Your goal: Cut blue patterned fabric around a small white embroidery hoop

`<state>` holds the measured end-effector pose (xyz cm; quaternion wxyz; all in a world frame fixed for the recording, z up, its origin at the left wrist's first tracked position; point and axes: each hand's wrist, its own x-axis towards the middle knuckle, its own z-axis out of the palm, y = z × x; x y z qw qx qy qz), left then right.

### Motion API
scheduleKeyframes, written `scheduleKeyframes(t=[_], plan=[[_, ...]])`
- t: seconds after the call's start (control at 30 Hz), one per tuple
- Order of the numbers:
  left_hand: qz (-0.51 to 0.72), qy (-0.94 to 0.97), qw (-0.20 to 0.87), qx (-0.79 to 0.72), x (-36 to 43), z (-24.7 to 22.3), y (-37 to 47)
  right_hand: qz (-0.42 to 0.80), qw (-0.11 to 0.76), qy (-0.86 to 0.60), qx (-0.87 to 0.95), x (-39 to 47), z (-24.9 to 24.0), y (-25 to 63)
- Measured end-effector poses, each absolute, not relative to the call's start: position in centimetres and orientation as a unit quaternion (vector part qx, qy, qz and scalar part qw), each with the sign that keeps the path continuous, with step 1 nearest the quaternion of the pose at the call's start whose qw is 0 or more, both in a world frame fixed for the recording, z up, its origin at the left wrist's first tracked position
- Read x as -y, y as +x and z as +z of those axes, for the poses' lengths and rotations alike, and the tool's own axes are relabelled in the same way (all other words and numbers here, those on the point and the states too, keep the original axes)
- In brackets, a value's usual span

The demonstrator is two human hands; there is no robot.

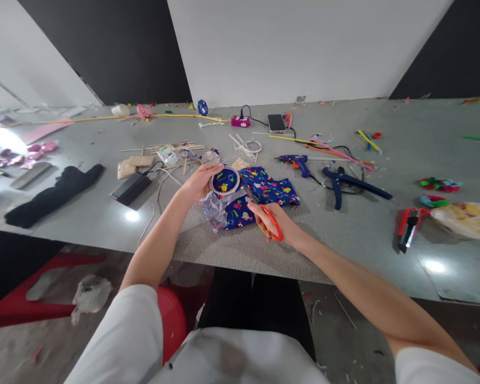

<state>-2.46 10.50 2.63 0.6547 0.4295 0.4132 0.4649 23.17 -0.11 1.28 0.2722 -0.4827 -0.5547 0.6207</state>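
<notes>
My left hand (201, 183) is closed on the left rim of a pale ring (225, 180), which lies over dark blue cloth printed with small coloured figures. My right hand (272, 221) grips scissors (275, 223) with red-orange handles. Their blades point up and left, close to the ring's lower right edge. More of the printed cloth (264, 184) spreads right of the ring, beneath the blades. A clear plastic bag (215, 210) sits on the table just below the ring, against the cloth. Whether the blades touch the cloth cannot be seen.
A blue glue gun (298, 161) and a dark blue clamp-like tool (350, 184) lie right of the cloth. Farther right is a box cutter (408, 229). A black power adapter (131, 188) and black cloth (56, 194) are on the left. A phone (277, 123) lies behind.
</notes>
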Motion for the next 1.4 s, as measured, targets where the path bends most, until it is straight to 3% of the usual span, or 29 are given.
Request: scheduleKeyframes(t=[0.57, 1.13, 1.4], plan=[[0.469, 0.443, 0.666, -0.374, -10.5, 2.7, -2.5, 0.584, 0.290, -0.529, 0.544, 0.5, 1.4, 23.1], [0.514, 0.488, 0.637, -0.304, -9.2, 3.8, -2.4, 0.434, 0.324, -0.495, 0.679, 1.4, 1.6, 22.9], [0.500, 0.487, 0.617, -0.363, -8.7, 4.4, -2.3, 0.411, 0.306, -0.486, 0.708, 1.1, 2.1, 23.1]])
